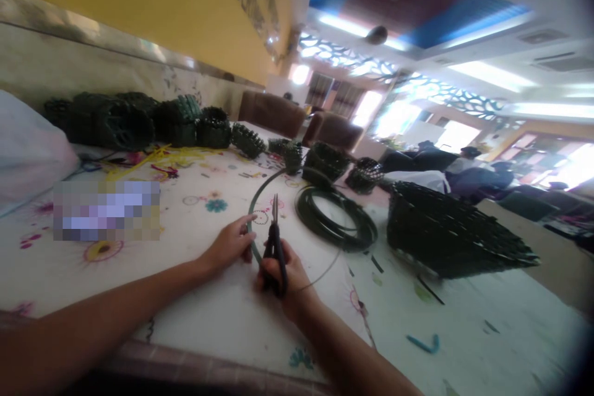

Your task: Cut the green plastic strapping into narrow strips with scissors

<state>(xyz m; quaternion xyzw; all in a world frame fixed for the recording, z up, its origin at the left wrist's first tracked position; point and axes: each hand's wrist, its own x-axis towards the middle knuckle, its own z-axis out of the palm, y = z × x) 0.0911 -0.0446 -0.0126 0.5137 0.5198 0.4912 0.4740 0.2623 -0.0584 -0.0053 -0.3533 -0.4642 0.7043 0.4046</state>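
Observation:
My right hand [290,281] is closed round the black handles of a pair of scissors [275,241], whose blades point up and away from me. My left hand [231,242] pinches a thin dark green strand [258,195] right beside the scissors. That strand curves away over the table toward a coil of the same green cord [335,218] lying flat just right of my hands. Both forearms rest over the flowered white tablecloth [223,315].
A large dark woven basket [452,235] lies on its side at the right. Several small dark woven baskets [139,120] line the table's far edge, with yellow strands [153,158] before them. Offcuts litter the cloth at right. Brown armchairs and seated people are beyond.

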